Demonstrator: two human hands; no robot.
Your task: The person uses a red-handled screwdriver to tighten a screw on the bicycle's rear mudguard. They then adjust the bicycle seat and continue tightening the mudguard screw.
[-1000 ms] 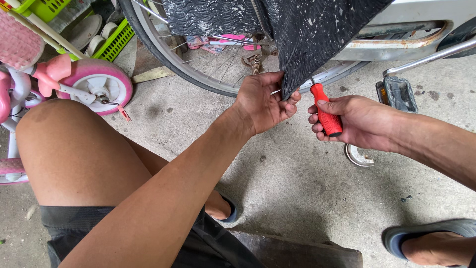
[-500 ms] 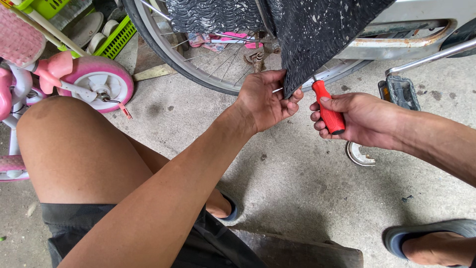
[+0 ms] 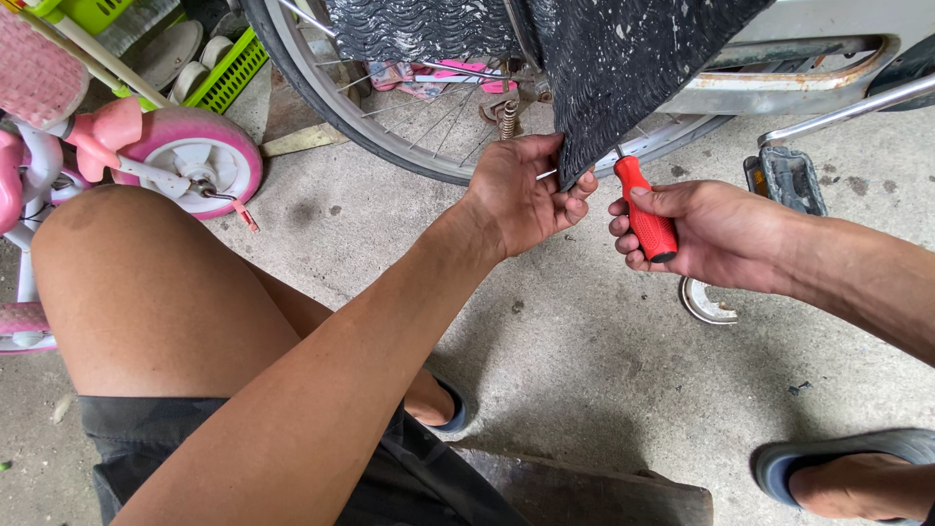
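Note:
My left hand point(image 3: 526, 193) pinches the lower tip of a black textured rubber flap point(image 3: 623, 68) that hangs over a bicycle wheel point(image 3: 409, 127). A thin metal shaft shows between its fingers. My right hand point(image 3: 701, 234) grips a screwdriver with a red handle point(image 3: 645, 206), its shaft pointing up-left under the flap toward my left hand. The screwdriver's tip is hidden behind the flap and fingers.
A bicycle pedal point(image 3: 784, 180) and crank lie to the right, a curved metal piece point(image 3: 706, 304) on the concrete floor below my right hand. A pink child's bike wheel point(image 3: 195, 156) and a green crate point(image 3: 224, 68) are at the left. My knee point(image 3: 146, 282) fills the lower left.
My right hand with the red screwdriver has shifted slightly right and down. My left hand keeps its pinch on the flap's tip.

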